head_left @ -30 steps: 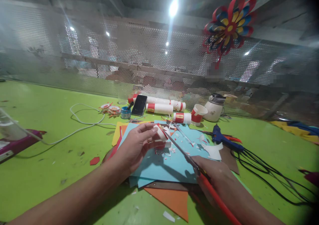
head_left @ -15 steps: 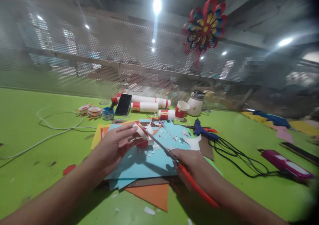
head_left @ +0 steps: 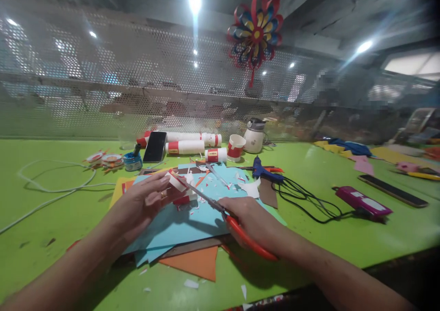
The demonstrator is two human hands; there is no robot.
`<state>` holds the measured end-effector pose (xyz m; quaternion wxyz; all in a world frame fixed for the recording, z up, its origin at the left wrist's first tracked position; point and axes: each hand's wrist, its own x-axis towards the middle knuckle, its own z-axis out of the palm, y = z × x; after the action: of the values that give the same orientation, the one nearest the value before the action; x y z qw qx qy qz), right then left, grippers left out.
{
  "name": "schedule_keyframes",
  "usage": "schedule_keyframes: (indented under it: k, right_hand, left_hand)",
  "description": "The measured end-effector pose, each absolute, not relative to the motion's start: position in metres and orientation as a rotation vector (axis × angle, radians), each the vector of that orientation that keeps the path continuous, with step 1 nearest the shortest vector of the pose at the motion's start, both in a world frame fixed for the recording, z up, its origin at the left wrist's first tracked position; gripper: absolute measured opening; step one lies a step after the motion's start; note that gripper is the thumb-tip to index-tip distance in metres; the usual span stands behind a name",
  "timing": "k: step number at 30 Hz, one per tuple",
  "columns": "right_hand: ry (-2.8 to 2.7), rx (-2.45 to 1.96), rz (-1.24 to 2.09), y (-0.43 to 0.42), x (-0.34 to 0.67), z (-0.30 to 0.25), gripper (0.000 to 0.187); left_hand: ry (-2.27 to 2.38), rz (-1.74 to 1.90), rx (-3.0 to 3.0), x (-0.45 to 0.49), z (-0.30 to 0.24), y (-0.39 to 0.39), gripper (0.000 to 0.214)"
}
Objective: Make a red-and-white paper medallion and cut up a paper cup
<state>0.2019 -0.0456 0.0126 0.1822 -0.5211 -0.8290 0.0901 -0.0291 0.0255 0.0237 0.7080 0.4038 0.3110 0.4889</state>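
Observation:
Between the fingers of my left hand [head_left: 142,198] is a cut piece of a white and red paper cup [head_left: 176,181], held above the light blue sheets [head_left: 165,230]. My right hand [head_left: 254,217] is closed around the orange handles of a pair of scissors [head_left: 250,244]. The long blades point up and left and reach the cup piece. Whether they are parted is hard to make out. Under the left fingers lies another red and white piece [head_left: 181,201], partly hidden. Small paper scraps [head_left: 194,205] are scattered over the blue sheets.
Behind the sheets are a phone [head_left: 155,147], stacked paper cups [head_left: 184,147], an upright cup [head_left: 235,148], a jug [head_left: 254,136] and a blue jar [head_left: 133,161]. To the right lie a blue glue gun [head_left: 264,169], black cords and a magenta device [head_left: 362,202]. A white cable [head_left: 55,201] crosses the left side.
The view has swung right, so everything sits further left in the picture. Both hands keep their holds, and the scissor blades stay at the cup piece.

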Motion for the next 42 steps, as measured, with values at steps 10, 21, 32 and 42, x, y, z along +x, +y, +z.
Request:
schedule_keyframes:
  k: [10, 21, 32, 42]
  right_hand:
    - [-2.353, -1.451, 0.215, -0.047, 0.202, 0.016, 0.016]
    - [-2.283, -1.460, 0.250, -0.047, 0.205, 0.017, 0.011]
    - [-2.305, -1.457, 0.262, -0.050, 0.204, 0.018, 0.012]
    - [-2.232, -1.358, 0.527, -0.056, 0.194, 0.023, 0.015]
  left_hand:
    - [0.728, 1.096, 0.896, -0.027, 0.029, 0.023, 0.018]
    - [0.656, 1.102, 1.017, -0.022, 0.035, 0.029, 0.028]
    - [0.571, 1.166, 0.970, -0.018, 0.030, 0.022, 0.052]
    - [0.575, 1.190, 0.961, -0.022, 0.025, 0.017, 0.048]
